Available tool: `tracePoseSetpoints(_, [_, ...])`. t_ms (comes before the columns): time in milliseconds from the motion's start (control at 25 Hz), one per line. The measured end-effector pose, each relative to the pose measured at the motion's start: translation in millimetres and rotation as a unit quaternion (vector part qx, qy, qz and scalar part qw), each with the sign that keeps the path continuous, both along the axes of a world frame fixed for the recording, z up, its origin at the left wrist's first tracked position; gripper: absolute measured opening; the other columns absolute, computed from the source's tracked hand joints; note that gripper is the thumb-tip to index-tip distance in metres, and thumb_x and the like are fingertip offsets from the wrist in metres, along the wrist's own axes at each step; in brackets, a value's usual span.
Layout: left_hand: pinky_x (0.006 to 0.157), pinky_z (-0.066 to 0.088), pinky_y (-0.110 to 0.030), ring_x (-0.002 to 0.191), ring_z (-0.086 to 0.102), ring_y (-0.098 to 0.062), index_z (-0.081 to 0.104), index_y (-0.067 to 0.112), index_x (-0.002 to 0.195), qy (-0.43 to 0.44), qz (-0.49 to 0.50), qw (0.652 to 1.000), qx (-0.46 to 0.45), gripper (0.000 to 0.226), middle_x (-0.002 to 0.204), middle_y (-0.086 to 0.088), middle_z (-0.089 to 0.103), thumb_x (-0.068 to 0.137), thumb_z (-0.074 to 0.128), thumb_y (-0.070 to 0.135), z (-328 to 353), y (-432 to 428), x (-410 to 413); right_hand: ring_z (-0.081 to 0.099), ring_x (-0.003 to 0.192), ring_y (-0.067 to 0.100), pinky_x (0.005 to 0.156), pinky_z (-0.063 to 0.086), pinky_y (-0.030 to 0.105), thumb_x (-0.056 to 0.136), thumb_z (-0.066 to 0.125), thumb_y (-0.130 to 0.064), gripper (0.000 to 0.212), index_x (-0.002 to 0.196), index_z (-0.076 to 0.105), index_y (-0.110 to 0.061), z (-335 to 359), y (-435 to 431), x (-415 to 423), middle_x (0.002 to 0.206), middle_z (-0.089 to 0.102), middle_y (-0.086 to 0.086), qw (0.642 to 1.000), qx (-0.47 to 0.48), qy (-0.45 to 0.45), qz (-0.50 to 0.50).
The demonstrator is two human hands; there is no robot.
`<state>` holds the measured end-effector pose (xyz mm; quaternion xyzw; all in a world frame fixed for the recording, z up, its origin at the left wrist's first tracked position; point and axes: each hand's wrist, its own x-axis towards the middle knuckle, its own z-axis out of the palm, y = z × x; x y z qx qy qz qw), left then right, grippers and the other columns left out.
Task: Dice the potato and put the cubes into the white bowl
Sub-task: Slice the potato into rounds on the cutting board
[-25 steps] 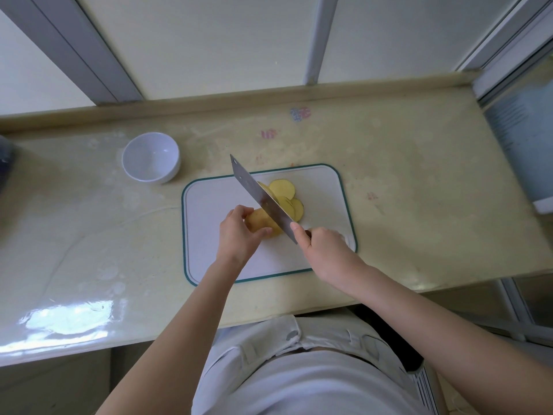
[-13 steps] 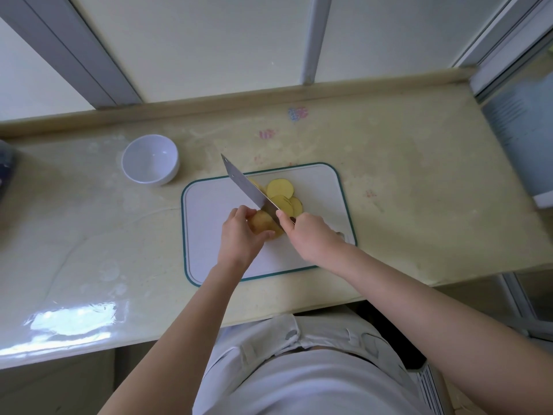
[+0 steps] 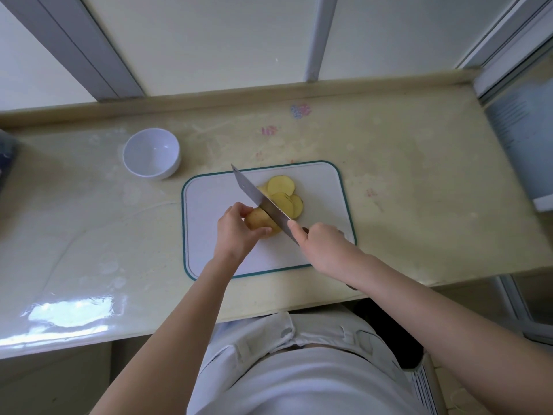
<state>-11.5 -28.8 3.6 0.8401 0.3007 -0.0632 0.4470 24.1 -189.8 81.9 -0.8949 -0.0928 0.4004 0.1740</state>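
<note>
Gripping potato: left hand | right hand grips knife | board on glossy beige counter

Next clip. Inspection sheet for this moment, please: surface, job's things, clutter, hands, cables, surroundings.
Surface: glossy pale yellow counter with small coloured marks; white cutting board lies on it.
Job's things: potato partly sliced, slices piled on the board right of the knife; white bowl empty, on the counter left of the board.
Clutter: dark object cut off at the left edge.
Hands: left hand holds the potato; right hand grips the knife.
Cables: nothing seen.
Surroundings: pale panelled wall behind; pale box at the right edge.
</note>
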Motion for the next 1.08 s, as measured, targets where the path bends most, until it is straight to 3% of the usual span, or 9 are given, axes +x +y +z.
tracePoseSetpoints(80, [0.071,0.039,-0.023,0.089,0.056,-0.020,0.055,0.017,0.100,-0.001,-0.002,1.000,0.000,0.046,0.102,-0.001,0.057,0.065,0.084,0.021,-1,-1,0,0.038,0.057,0.016,0.047,0.023,0.026,0.103,0.021,-0.045,0.055,0.094,0.061,-0.009,-1,6,1,0.065,0.041,0.004,1.000,-0.021,0.000,0.001])
tracePoseSetpoints(200, [0.071,0.040,-0.024,0.088,0.056,-0.020,0.053,0.018,0.098,-0.005,-0.003,1.000,0.000,0.046,0.102,-0.001,0.057,0.065,0.085,0.020,-1,-4,-3,0.041,0.057,0.016,0.048,0.022,0.027,0.102,0.022,-0.051,0.059,0.065,0.045,-0.011,-9,14,3,0.064,0.044,0.003,1.000,-0.011,-0.018,-0.018])
tracePoseSetpoints(320, [0.070,0.039,-0.023,0.087,0.054,-0.018,0.055,0.015,0.100,-0.003,-0.001,1.000,-0.003,0.046,0.102,-0.001,0.057,0.066,0.084,0.020,0,-4,-4,0.050,0.066,0.026,0.049,0.028,0.028,0.101,0.024,-0.053,0.059,0.063,0.043,-0.012,-21,23,8,0.065,0.047,0.005,0.999,0.009,-0.014,-0.030])
tracePoseSetpoints(560, [0.059,0.034,-0.011,0.085,0.052,-0.015,0.055,0.016,0.100,0.017,0.000,1.000,-0.013,0.045,0.099,0.002,0.056,0.066,0.084,0.020,4,2,0,0.043,0.054,0.018,0.047,0.028,0.028,0.101,0.025,-0.051,0.059,0.065,0.047,-0.010,-22,12,3,0.063,0.048,0.006,1.000,0.013,-0.001,-0.027])
tracePoseSetpoints(640, [0.060,0.034,-0.012,0.085,0.052,-0.015,0.056,0.016,0.100,0.020,-0.003,1.000,-0.013,0.045,0.098,0.003,0.056,0.066,0.084,0.020,4,3,2,0.036,0.053,0.017,0.046,0.026,0.028,0.104,0.029,-0.037,0.042,0.097,0.059,-0.009,-18,4,-2,0.071,0.049,0.008,0.999,-0.012,0.008,-0.042])
tracePoseSetpoints(680, [0.060,0.035,-0.013,0.085,0.052,-0.015,0.056,0.016,0.100,0.020,-0.004,1.000,-0.012,0.045,0.097,0.003,0.056,0.065,0.085,0.020,4,2,2,0.033,0.054,0.016,0.048,0.026,0.026,0.105,0.030,-0.028,0.035,0.123,0.053,-0.008,-17,1,-4,0.075,0.047,0.009,0.998,-0.018,0.017,-0.053])
tracePoseSetpoints(720, [0.062,0.036,-0.016,0.085,0.053,-0.016,0.057,0.015,0.100,0.020,-0.004,1.000,-0.010,0.045,0.098,0.003,0.056,0.065,0.085,0.020,3,2,2,0.034,0.055,0.016,0.050,0.028,0.024,0.105,0.030,-0.026,0.037,0.131,0.047,-0.007,-19,-2,-6,0.074,0.044,0.009,0.998,-0.010,0.021,-0.063])
tracePoseSetpoints(840, [0.069,0.036,-0.020,0.086,0.053,-0.017,0.057,0.015,0.102,0.021,-0.002,1.000,-0.008,0.047,0.099,0.003,0.056,0.065,0.085,0.021,2,3,2,0.047,0.062,0.023,0.055,0.038,0.028,0.104,0.026,-0.040,0.047,0.105,0.060,-0.008,-24,-3,-8,0.070,0.047,0.008,0.999,0.022,0.022,-0.033])
tracePoseSetpoints(1080, [0.071,0.039,-0.023,0.089,0.056,-0.019,0.057,0.016,0.102,0.019,0.006,1.000,-0.018,0.047,0.102,0.001,0.058,0.064,0.085,0.020,0,2,0,0.045,0.052,0.021,0.054,0.034,0.030,0.100,0.026,-0.053,0.061,0.071,0.054,-0.006,-56,6,-5,0.059,0.046,0.006,0.998,0.038,-0.012,-0.039])
